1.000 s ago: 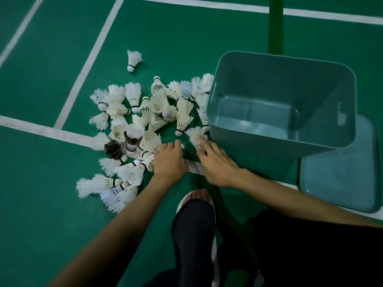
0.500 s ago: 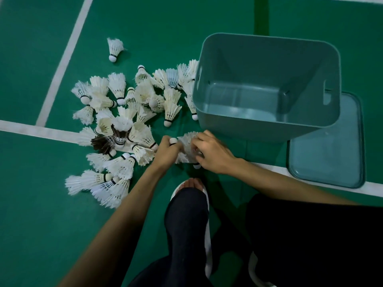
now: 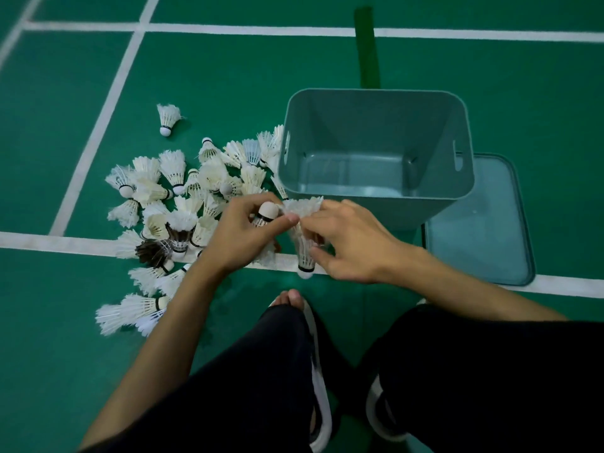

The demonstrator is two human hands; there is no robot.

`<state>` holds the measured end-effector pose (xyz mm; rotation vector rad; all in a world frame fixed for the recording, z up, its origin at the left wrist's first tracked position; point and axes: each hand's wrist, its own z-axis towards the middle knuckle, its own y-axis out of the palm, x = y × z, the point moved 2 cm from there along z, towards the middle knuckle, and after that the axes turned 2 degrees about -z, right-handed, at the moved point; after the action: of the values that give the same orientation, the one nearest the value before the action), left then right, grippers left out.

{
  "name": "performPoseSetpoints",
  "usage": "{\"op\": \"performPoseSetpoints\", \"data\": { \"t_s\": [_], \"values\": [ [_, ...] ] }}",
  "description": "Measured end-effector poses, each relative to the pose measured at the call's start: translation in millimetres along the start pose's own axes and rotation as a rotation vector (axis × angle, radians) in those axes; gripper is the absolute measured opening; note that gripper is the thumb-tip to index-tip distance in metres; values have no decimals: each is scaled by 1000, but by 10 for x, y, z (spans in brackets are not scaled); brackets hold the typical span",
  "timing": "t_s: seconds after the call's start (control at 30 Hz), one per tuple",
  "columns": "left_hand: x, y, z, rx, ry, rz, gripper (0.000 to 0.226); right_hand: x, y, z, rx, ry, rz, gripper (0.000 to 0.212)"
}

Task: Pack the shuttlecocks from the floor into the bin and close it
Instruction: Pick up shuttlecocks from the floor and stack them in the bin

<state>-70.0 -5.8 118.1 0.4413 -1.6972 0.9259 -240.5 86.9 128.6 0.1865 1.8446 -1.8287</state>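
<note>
The green floor (image 3: 228,76) with white lines (image 3: 81,243) fills most of the view. I squat on it, and my two legs (image 3: 457,371) in black cloth take the lower part, with a sandal (image 3: 322,403) on my left foot.

The bin (image 3: 376,125) stands upright on the floor in front of me, a little to the right. It is open and I can see its bottom. The lid (image 3: 483,230) lies flat on the floor just beside the bin at its right side, and the bin hides the lid's left edge.

The pile (image 3: 183,197) of white shuttlecocks lies on the floor at the left of the bin. Some at its far end touch the bin wall.

My hands are close together above the white line, near the front wall of the bin. My left hand (image 3: 242,237) has the fingers curled around the left shuttlecock (image 3: 268,209), whose cork points up. My right hand (image 3: 356,243) pinches the right shuttlecock (image 3: 304,256), with the cork down and the feathers up beside my left thumb. The feathers of both touch.

A dark shuttlecock (image 3: 153,251) lies at the near side of the pile. A lone shuttlecock (image 3: 168,117) lies apart, beyond the pile.
</note>
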Motion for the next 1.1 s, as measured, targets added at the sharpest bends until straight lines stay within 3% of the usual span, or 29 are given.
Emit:
{"op": "performPoseSetpoints", "data": {
  "t_s": [0.13, 0.3, 0.4, 0.47, 0.53, 0.63, 0.77, 0.97, 1.1],
  "values": [
    [564, -106, 204, 5, 104, -81, 27, 48, -759, -10, 59, 109, 159, 11],
    [747, 47, 882, 203, 83, -201, 25, 753, -1250, 151, 121, 417, 478, 11],
    [552, 181, 1275, 316, -8, -128, 28, 1268, -1132, 280, 26, 630, 513, 13],
    [374, 238, 1469, 325, -94, 94, 29, 1620, -937, 372, 1, 801, 508, 15],
    [224, 284, 1622, 221, -166, 370, 25, 1934, -710, 471, 24, 998, 524, 17],
    [87, 471, 1782, -161, -249, 664, 24, 2212, -388, 636, -3, 1254, 657, 10],
    [-113, 791, 1984, -571, -283, 880, 27, 2365, -66, 888, 56, 1372, 761, 9],
    [-425, 1046, 2073, -662, -334, 885, 36, 2258, 344, 1368, 110, 1312, 890, 4],
    [-508, 1079, 2042, -647, -335, 914, 37, 2404, 767, 1574, 141, 1294, 902, 37]
  ]
}}
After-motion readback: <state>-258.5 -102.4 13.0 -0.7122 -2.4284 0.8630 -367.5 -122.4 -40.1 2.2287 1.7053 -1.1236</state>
